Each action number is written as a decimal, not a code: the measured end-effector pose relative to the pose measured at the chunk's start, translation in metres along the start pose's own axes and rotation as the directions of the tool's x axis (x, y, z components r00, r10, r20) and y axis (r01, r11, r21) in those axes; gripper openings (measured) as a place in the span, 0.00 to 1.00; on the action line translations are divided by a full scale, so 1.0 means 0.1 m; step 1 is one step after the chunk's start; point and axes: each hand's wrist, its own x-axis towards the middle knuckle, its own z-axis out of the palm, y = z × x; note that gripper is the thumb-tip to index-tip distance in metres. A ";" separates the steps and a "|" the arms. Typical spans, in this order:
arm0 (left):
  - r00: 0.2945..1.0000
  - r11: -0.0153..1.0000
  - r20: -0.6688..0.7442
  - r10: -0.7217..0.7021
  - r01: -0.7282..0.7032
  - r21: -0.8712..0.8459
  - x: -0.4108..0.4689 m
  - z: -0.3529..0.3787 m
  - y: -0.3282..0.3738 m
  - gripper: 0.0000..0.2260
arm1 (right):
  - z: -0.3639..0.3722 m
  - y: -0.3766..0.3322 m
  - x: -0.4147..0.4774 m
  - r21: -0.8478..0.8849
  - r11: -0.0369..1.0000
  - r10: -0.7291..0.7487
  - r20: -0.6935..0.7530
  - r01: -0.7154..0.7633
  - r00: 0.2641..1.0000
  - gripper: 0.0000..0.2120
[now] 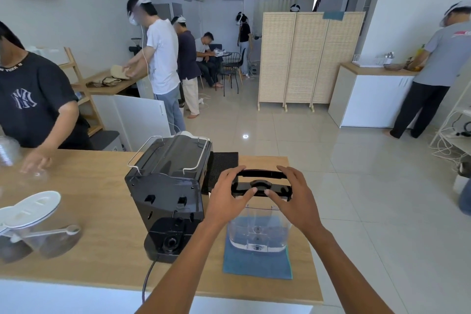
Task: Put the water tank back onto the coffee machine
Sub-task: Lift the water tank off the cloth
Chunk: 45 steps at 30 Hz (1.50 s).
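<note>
Sitting left of my hands, the machine (168, 186) shows its back to me on the counter (102, 211). My left hand (230, 194) and right hand (293, 196) grip the tank (258, 232) by its black lid, over the cloth (254, 262) near the right edge. It must travel left.

Beside the glossy black coffee machine (168, 186), the clear water tank (258, 229) is wearing a black lid (262, 183) and sitting on a blue cloth (257, 262); the worktop (102, 211) beneath is showing pale woodgrain.
</note>
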 end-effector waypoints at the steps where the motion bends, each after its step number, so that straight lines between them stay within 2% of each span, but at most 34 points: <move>1: 1.000 1.000 0.002 -0.002 0.002 -0.001 -0.03 0.00 -0.01 0.29 | 0.01 0.02 -0.03 0.001 1.000 0.000 -0.007 0.000 1.000 0.34; 8: 1.000 1.000 0.008 0.016 -0.016 0.020 -0.17 0.00 -0.02 0.31 | 0.04 0.03 -0.20 -0.001 1.000 -0.010 -0.050 0.010 0.999 0.33; 14: 0.998 0.995 0.040 0.044 -0.048 0.092 -0.30 0.01 -0.08 0.33 | 0.08 0.04 -0.36 0.026 0.999 -0.029 -0.072 0.031 0.997 0.37; 21: 0.994 0.993 0.104 0.039 -0.050 0.107 -0.42 0.06 -0.16 0.36 | 0.16 0.18 -0.50 0.009 1.000 0.007 -0.025 -0.007 1.000 0.41; 31: 0.993 0.988 0.118 0.012 -0.030 0.152 -0.40 0.10 -0.22 0.34 | 0.20 0.30 -0.49 -0.009 0.999 0.039 -0.013 -0.039 0.999 0.41; 36: 0.993 0.994 0.121 -0.001 -0.012 0.108 -0.39 0.10 -0.21 0.32 | 0.18 0.29 -0.48 0.014 0.999 0.050 -0.002 -0.050 0.999 0.40; 40: 0.986 0.997 0.149 -0.069 0.061 0.056 -0.36 0.07 -0.20 0.33 | 0.16 0.33 -0.45 0.049 0.996 0.075 0.056 -0.078 0.996 0.41; 45: 0.946 0.984 0.275 -0.169 0.179 -0.012 -0.29 0.03 -0.25 0.42 | 0.12 0.44 -0.37 0.054 0.993 0.099 0.158 -0.109 0.983 0.46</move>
